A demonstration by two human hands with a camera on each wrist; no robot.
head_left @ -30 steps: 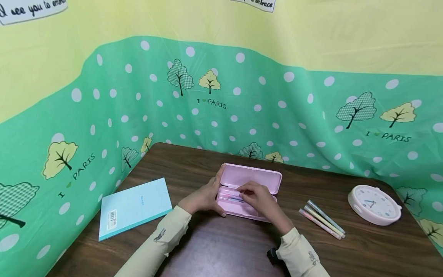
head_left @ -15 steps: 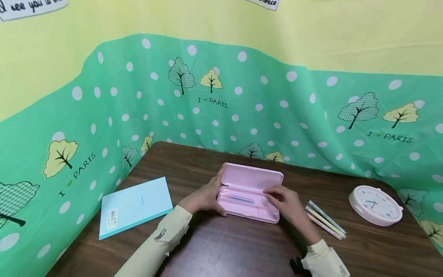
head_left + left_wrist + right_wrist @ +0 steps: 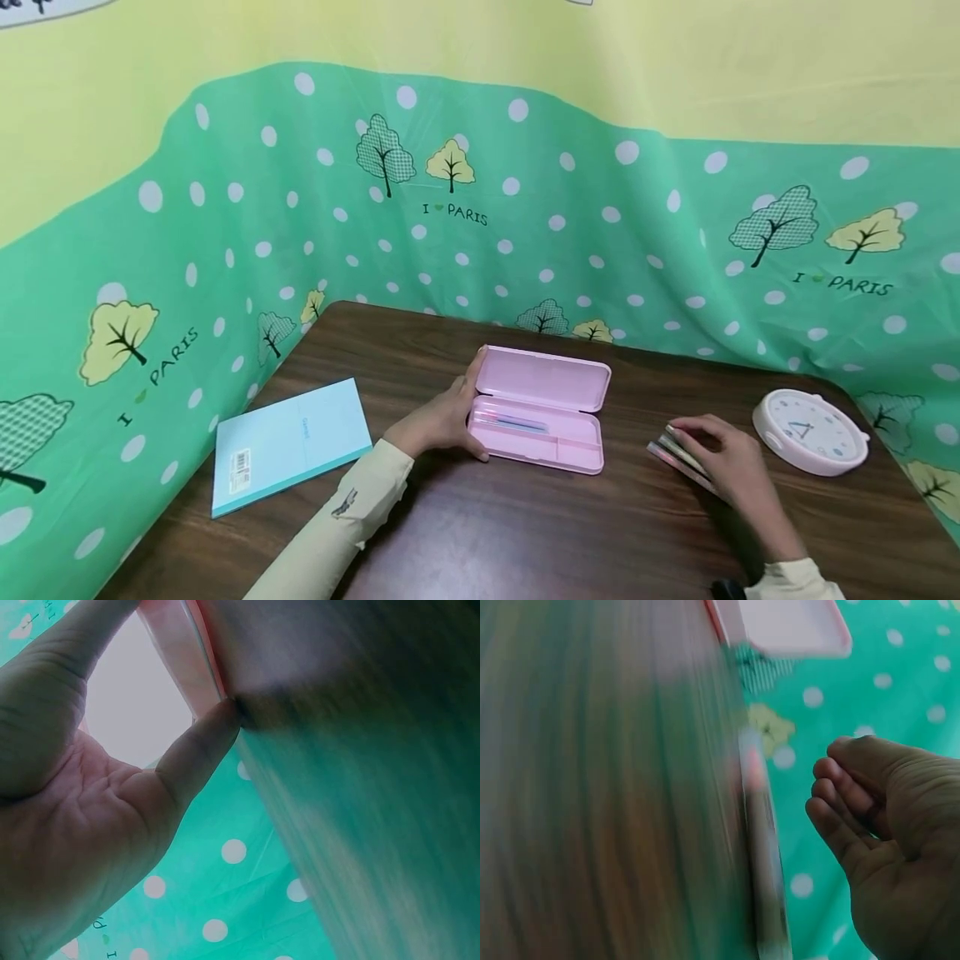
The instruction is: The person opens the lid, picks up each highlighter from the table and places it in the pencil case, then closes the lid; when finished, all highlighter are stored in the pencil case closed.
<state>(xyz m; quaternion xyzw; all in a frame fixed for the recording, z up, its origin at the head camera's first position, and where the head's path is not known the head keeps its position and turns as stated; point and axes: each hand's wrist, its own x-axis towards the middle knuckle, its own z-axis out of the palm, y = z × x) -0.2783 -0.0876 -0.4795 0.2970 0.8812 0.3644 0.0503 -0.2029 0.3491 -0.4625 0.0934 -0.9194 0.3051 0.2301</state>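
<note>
A pink pencil case point(image 3: 517, 446) stands with its lid raised on the brown table in the head view. Slim pens point(image 3: 517, 422) with pink and blue parts lie in its long compartment; two smaller front sections show bare. My left hand point(image 3: 438, 421) holds the case's left end, thumb at the front corner and fingers up behind the lid. To the right, my right hand point(image 3: 723, 458) hovers over loose pens point(image 3: 686, 467), its loosely bent fingertips close to their far ends. In the right wrist view these fingers stand apart from a blurred pen point(image 3: 761, 847).
A light blue notebook point(image 3: 292, 442) with a barcode label lies at the left. At the far right is a white round clock point(image 3: 810, 433). A green and yellow curtain point(image 3: 540, 250) with dots and trees surrounds the table's back and sides.
My right hand has left the pencil case's compartment and moved right to the loose pens. The slim pens now lie uncovered in the case. My left hand stays at its left end.
</note>
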